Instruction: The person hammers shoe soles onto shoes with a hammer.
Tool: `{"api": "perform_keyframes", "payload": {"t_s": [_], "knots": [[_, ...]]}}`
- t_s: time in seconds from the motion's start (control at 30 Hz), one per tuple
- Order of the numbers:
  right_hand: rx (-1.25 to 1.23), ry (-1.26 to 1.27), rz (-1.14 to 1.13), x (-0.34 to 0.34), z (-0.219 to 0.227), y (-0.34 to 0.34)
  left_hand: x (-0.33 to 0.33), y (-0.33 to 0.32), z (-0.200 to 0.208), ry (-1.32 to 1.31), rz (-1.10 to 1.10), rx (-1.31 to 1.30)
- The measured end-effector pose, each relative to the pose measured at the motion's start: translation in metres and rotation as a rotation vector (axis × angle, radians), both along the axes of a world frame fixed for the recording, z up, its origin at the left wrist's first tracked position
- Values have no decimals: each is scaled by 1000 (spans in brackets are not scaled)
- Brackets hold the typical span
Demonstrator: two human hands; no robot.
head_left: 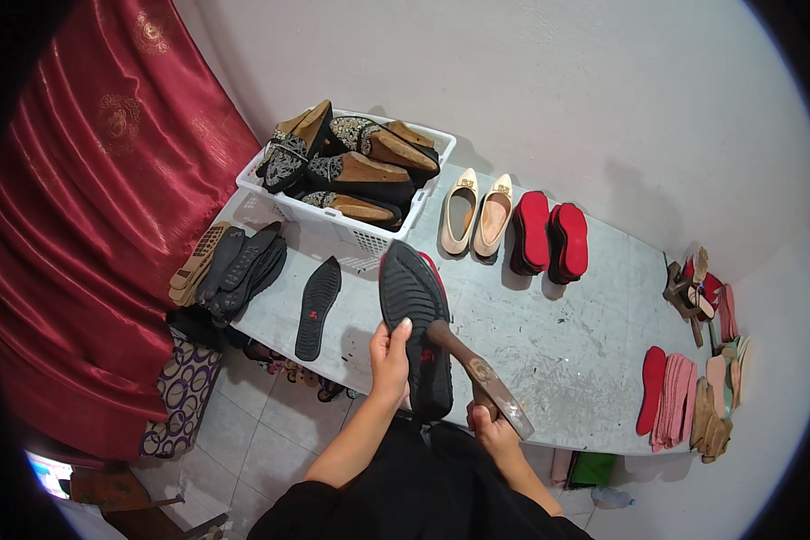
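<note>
My left hand (390, 354) grips a black shoe (416, 317) turned sole up, its ribbed outsole facing me and a red lining showing at the toe edge. My right hand (493, 425) holds the wooden handle of a hammer (477, 373), whose head rests against the shoe's sole near its middle. Both hands hover over the near edge of a grey worktable (567, 351). A loose black sole (319, 308) lies flat on the table just left of the shoe.
A white basket (355, 225) of embroidered black shoes stands at the back left. Beside it sit a cream pair (477, 214) and a red-soled pair (549, 234). Stacked soles (229, 265) lie at the left edge, pink and red insoles (675, 396) at the right. A red curtain (72, 225) hangs left.
</note>
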State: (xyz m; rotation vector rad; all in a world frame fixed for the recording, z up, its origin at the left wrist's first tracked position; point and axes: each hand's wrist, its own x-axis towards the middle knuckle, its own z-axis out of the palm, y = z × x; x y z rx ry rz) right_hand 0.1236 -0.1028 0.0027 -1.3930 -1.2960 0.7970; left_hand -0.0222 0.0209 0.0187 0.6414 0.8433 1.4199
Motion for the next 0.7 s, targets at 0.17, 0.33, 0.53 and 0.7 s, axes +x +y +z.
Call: {"api": "perform_keyframes", "payload": {"t_s": [0.17, 0.33, 0.53, 0.7], "knots": [[13, 15, 17, -10, 39, 1, -8, 14, 3, -115, 37, -20], [-73, 7, 28, -9, 48, -11, -20, 25, 11, -99, 87, 27], [-101, -51, 92, -2, 28, -22, -29, 30, 22, -120, 185, 60], [-105, 77, 161, -2, 44, -28, -34, 27, 17, -153, 252, -3]]}}
